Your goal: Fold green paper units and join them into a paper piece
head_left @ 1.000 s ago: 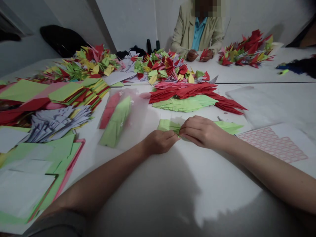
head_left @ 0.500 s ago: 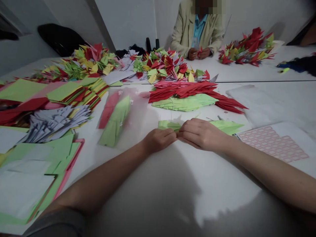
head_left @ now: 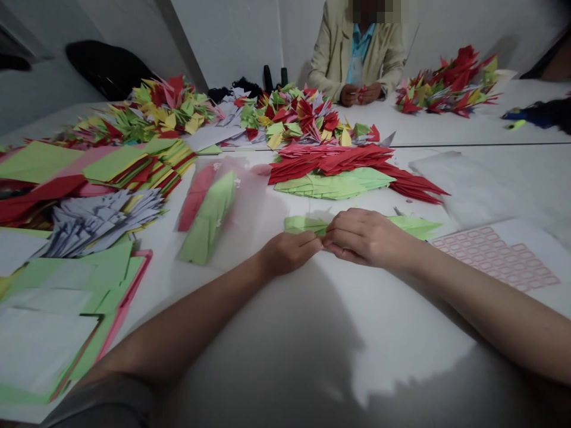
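A green folded paper crane (head_left: 303, 225) lies at the middle of the table, its wings spread to both sides. My left hand (head_left: 288, 252) pinches its left part between thumb and fingers. My right hand (head_left: 366, 238) grips the middle from the right, and the fingers hide the body of the crane. The right wing (head_left: 414, 227) sticks out beyond that hand. Both hands rest low, close to the white tabletop (head_left: 285, 333). Just beyond them lies a stack of green folded paper (head_left: 332, 184).
Red folded pieces (head_left: 330, 160) and a mixed crane pile (head_left: 298, 116) lie ahead. On the left are paper stacks (head_left: 118, 166) and a clear sleeve (head_left: 207, 217). A pink-marked label sheet (head_left: 497, 258) lies right. A seated person (head_left: 357, 53) holds red paper across the table.
My right hand has shifted slightly on the green crane, and both hands stay on it. Across the table, the seated person's hands have drawn closer together around the small red paper.
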The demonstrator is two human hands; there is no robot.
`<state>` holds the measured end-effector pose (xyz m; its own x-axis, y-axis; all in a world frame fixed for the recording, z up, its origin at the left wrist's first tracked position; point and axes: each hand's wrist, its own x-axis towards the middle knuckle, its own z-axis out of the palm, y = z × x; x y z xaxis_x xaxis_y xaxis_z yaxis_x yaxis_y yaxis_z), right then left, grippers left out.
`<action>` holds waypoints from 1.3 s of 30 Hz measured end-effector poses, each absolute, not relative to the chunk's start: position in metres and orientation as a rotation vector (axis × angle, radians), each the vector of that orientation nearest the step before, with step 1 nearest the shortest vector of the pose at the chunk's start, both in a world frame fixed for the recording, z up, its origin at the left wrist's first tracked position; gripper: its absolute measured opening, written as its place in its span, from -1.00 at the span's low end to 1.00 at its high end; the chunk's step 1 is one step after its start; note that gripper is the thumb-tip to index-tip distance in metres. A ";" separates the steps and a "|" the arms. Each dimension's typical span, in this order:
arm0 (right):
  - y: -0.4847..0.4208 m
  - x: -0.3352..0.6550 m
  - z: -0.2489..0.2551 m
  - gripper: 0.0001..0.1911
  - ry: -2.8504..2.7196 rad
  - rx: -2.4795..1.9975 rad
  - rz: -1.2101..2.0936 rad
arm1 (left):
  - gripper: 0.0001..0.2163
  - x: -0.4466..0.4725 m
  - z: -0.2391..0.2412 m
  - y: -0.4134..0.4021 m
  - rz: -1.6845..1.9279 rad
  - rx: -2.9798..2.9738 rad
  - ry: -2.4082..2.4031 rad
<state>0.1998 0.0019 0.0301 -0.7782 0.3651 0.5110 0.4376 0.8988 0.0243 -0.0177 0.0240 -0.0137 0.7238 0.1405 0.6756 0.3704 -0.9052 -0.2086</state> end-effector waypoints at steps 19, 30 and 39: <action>0.018 0.224 0.042 -0.93 -2.462 -0.553 0.104 | -0.96 -0.019 -0.016 0.023 -1.175 -2.772 -0.523; 0.019 0.236 0.053 -0.86 -2.509 -0.648 0.011 | -0.95 -0.020 -0.017 0.027 -1.198 -2.742 -0.583; 0.014 0.222 0.044 -0.90 -2.513 -0.553 -0.096 | -0.91 -0.020 -0.020 0.030 -1.217 -2.690 -0.559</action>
